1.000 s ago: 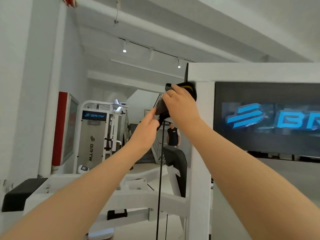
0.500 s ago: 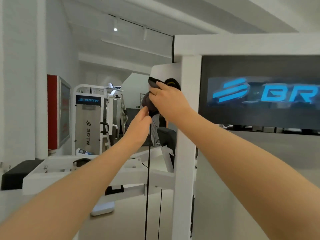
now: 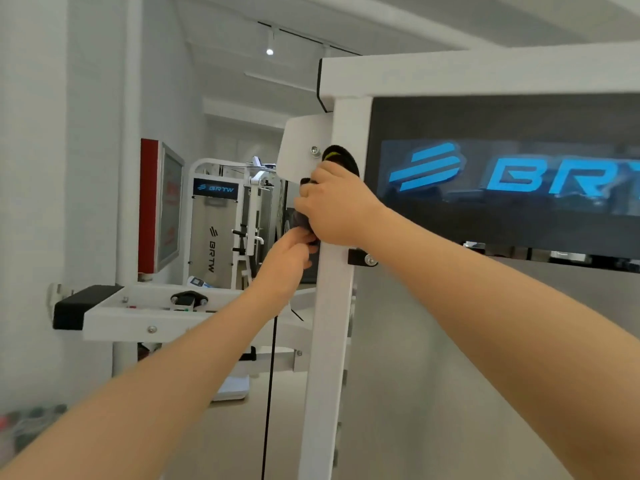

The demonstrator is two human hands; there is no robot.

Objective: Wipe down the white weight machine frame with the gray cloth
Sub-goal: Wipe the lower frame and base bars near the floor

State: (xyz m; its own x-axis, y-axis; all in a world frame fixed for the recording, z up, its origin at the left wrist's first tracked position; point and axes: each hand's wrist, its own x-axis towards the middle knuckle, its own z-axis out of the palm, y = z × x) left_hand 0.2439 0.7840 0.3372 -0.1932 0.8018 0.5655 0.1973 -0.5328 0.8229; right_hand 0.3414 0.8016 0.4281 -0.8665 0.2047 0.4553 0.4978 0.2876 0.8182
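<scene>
I see my right hand (image 3: 337, 206) w/ gray cloth (image 3: 341, 159) gripped, now slid lower on the frame upright (image 3: 329, 306), left hand (image 3: 289, 261) pinching cloth's tail just below — wipe ongoing.

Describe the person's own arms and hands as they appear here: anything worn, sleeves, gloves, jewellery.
Both arms are bare along their whole visible length, with no sleeve edge in the frame. The left hand and right hand wear no gloves. No watch, bracelet or band shows on either wrist, and no ring is visible on the fingers that can be seen.
</scene>
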